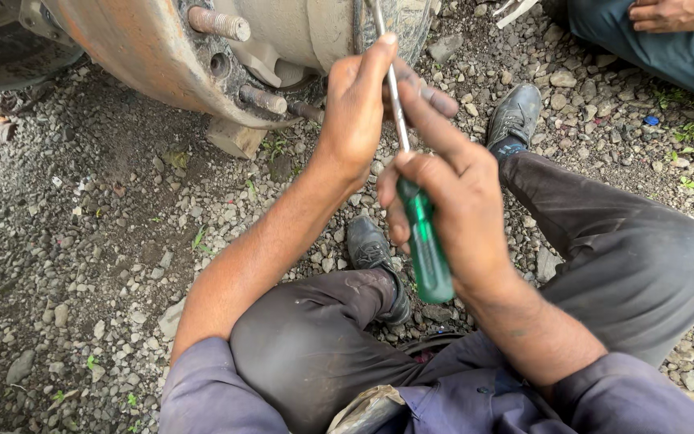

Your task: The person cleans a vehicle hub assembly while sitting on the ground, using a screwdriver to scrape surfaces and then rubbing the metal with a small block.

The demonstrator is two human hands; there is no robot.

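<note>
The ground [98,265] was loose grey gravel with a few weeds, and the person sat on it with knees bent, dark trousers and black shoes showing below the arms.

The right hand [451,209] was closed around the green handle of a screwdriver [421,233], fingers wrapped over the upper part of the handle and the index finger stretched forward along the metal shaft. The handle's lower end stuck out beneath the palm. The shaft ran up and away from the person toward a rusty wheel hub [202,56].

The left hand [359,104] lay just beside the shaft, near its upper part, thumb raised alongside it and fingers curled behind it; whether those fingers actually pinched the shaft could not be told.

The hub filled the top of the view, with threaded studs [218,24] standing out of its flange, and it rested on a small block [234,137] set in the gravel.

At the upper right corner, another person's hand [676,14] rested on a knee in blue-grey trousers, well apart from the work.
</note>
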